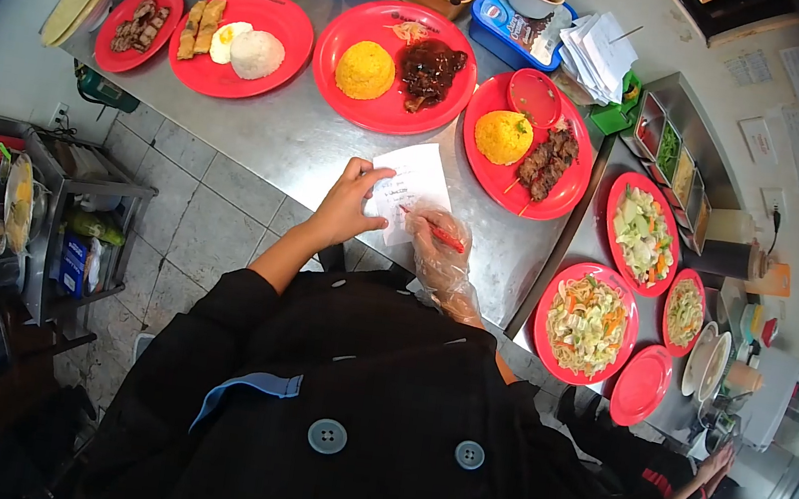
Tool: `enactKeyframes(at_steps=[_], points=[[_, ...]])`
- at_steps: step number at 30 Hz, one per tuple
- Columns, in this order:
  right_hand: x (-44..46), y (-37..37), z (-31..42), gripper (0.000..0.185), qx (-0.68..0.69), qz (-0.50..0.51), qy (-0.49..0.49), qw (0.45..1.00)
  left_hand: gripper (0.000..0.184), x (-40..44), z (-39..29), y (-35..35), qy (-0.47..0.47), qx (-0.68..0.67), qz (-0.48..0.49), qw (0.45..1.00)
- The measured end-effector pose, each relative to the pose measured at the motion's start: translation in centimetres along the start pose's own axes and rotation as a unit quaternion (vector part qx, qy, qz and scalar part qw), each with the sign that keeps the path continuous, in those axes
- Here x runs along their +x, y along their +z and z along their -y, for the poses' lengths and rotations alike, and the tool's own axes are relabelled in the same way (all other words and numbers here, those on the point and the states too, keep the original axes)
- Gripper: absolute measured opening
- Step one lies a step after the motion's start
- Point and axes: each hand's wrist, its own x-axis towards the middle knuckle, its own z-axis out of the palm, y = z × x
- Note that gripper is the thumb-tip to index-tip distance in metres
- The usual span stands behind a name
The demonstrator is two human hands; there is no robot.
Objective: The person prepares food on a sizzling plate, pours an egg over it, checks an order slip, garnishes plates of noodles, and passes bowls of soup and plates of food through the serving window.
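A white paper slip (411,185) with handwriting lies at the edge of the steel counter. My bare left hand (353,201) grips its left side, thumb low and fingers curled at the top. In my right hand (442,250), covered by a clear plastic glove, is a red pen (446,238), its tip at the paper's lower part. Beyond the slip, a red plate (328,63) carries yellow rice (365,70) and dark sauced meat (432,74). Right of it, another red plate (553,194) holds yellow rice, meat skewers (548,165) and a small red bowl (534,98).
Farther left are plates with white rice and egg (256,55) and sliced meat (142,24). Noodle and vegetable plates (586,325) stand on the right counter. Tubs (520,23) and a paper stack (601,59) line the back. Another person (691,490) is at lower right; a cart (87,208) stands left.
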Motion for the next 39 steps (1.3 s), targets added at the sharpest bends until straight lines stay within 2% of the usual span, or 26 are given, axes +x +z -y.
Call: enactKeyframes(at_steps=[4, 6, 7, 9, 12, 14, 15, 16, 18, 19, 20, 22, 24, 25, 27, 30, 32, 33, 35, 36, 37, 39], points=[[0.3, 0.9, -0.8, 0.012, 0.026, -0.006, -0.012, 1.0, 0.07, 0.0, 0.0, 0.0, 0.003, -0.004, 0.0, 1.0], [0.6, 0.8, -1.5, 0.012, -0.073, -0.002, -0.084, 0.994, 0.07, 0.0, 0.0, 0.0, 0.009, -0.004, -0.004, 1.0], [0.5, 0.5, -1.7, 0.012, -0.072, -0.002, -0.084, 0.994, 0.069, 0.0, -0.1, 0.1, 0.005, -0.003, -0.003, 1.0], [0.7, -0.5, -0.3, 0.011, 0.007, -0.075, 0.017, 0.997, 0.069, 0.1, -0.6, 0.0, 0.004, 0.0, -0.003, 1.0], [1.0, -1.3, 0.4, 0.009, -0.01, -0.102, 0.009, 0.995, 0.058, -0.1, -1.6, 0.1, -0.005, -0.015, -0.023, 1.0], [1.4, -2.6, 1.3, 0.009, -0.016, -0.128, -0.03, 0.991, 0.048, 0.3, -2.0, 0.3, 0.019, -0.069, -0.101, 0.992], [1.6, -3.6, 1.5, 0.009, 0.013, -0.138, -0.055, 0.989, 0.041, 0.5, -2.2, 0.1, -0.008, -0.075, -0.113, 0.991], [1.8, -4.7, 1.7, 0.01, 0.042, -0.148, -0.079, 0.985, 0.041, 0.7, -2.3, -0.3, -0.003, -0.071, -0.11, 0.991], [1.4, -7.1, 2.8, 0.011, 0.071, -0.166, -0.056, 0.982, 0.033, 2.2, -4.2, -1.9, 0.004, -0.149, -0.135, 0.98], [1.4, -8.2, 2.8, 0.012, 0.076, -0.187, -0.069, 0.977, 0.029, 3.3, -4.9, -2.7, 0.018, -0.124, -0.123, 0.984], [1.4, -9.4, 2.8, 0.014, 0.079, -0.209, -0.083, 0.971, 0.034, 4.9, -7.2, -3.5, 0.054, -0.155, -0.114, 0.98], [1.4, -11.5, 3.0, 0.017, 0.107, -0.231, -0.095, 0.962, 0.039, 9.3, -10.7, -5.0, 0.132, -0.065, -0.053, 0.988], [1.3, -13.3, 4.5, 0.018, 0.091, -0.262, -0.076, 0.958, 0.039, 14.6, -14.1, -4.7, 0.184, -0.06, -0.001, 0.981], [1.5, -14.6, 4.8, 0.022, 0.033, -0.253, -0.103, 0.961, 0.035, 17.2, -16.4, -4.4, 0.214, -0.024, 0.006, 0.976], [1.6, -16.5, 3.5, 0.021, 0.029, -0.288, -0.102, 0.952, 0.027, 23.2, -20.4, -2.9, 0.298, -0.006, -0.019, 0.954], [2.3, -18.8, 4.1, 0.02, 0.06, -0.333, -0.077, 0.938, 0.034, 32.1, -26.0, -0.7, 0.366, 0.027, -0.049, 0.929], [3.0, -21.0, 4.6, 0.019, 0.005, -0.318, -0.088, 0.944, 0.037, 36.9, -28.9, 0.8, 0.351, -0.008, -0.077, 0.933], [3.8, -21.3, 5.9, 0.018, 0.07, -0.336, -0.107, 0.933, 0.037, 39.6, -28.8, 1.8, 0.358, -0.009, -0.072, 0.931], [4.8, -23.9, 5.1, 0.016, 0.056, -0.338, -0.087, 0.936, 0.039, 43.8, -26.4, 4.7, 0.337, 0.026, -0.1, 0.936], [5.1, -24.9, 4.7, 0.015, 0.042, -0.33, -0.063, 0.941, 0.043, 45.8, -22.5, 6.5, 0.258, 0.119, -0.046, 0.958], [6.5, -25.8, 3.6, 0.014, 0.036, -0.372, -0.119, 0.92, 0.046, 47.6, -18.9, 7.6, 0.175, 0.21, 0.008, 0.962], [9.8, -28.4, 3.0, 0.013, 0.102, -0.375, -0.111, 0.915, 0.058, 47.5, -16.0, 8.2, 0.11, 0.189, 0.109, 0.97]])
